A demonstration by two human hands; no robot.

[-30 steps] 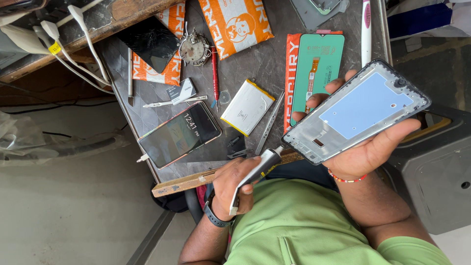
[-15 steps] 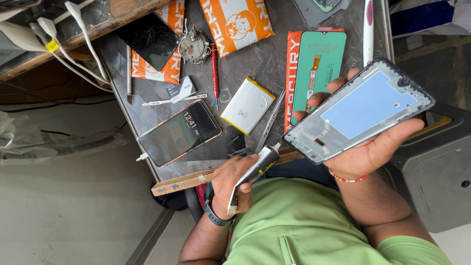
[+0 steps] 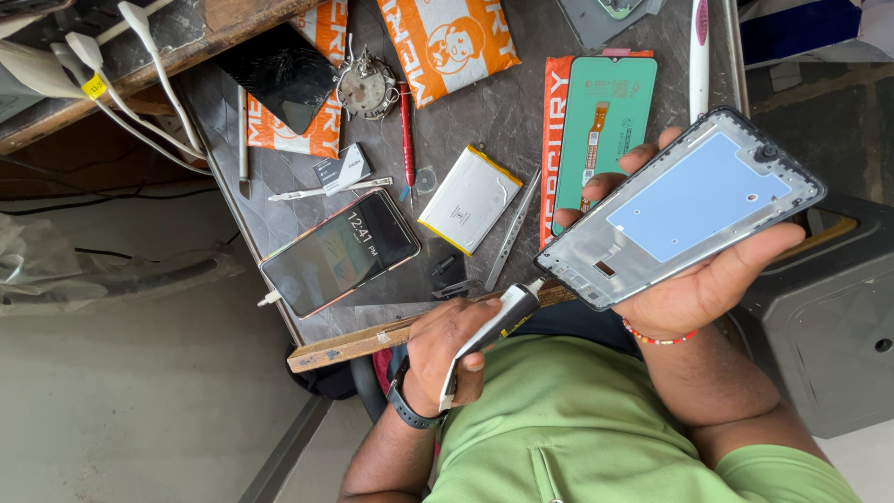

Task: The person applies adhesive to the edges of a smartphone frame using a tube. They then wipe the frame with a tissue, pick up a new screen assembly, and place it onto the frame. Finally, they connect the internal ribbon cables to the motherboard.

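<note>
We are seeing the right hand (image 3: 691, 291) holding a phone frame (image 3: 689, 200) up above the grey table (image 3: 521, 112). The palm is turning upward under the frame, the fingers are wrapping round its far long edge, and the thumb is lying along the near edge. The wrist is bending back a little and is wearing a bead bracelet (image 3: 656, 337). The frame is tilting, with its blue inner plate facing us.

The left hand (image 3: 447, 349) is sitting lower and to the left of the frame, closing as a loose fist round a slim grey and black tool (image 3: 494, 326). The tool is running out between thumb and forefinger, and its tip is meeting the lower left corner of the frame (we cannot tell if it is truly touching). A dark watch (image 3: 405, 410) is sitting on this wrist.

Behind the frame, a green display panel (image 3: 605, 121) is lying on the table, partly hidden by it. To the left of the frame a white battery (image 3: 470, 198) is lying flat, with thin tweezers (image 3: 512, 237) between battery and frame. Further left of the frame a phone with a lit screen (image 3: 340, 251) is lying, well apart from it.
</note>
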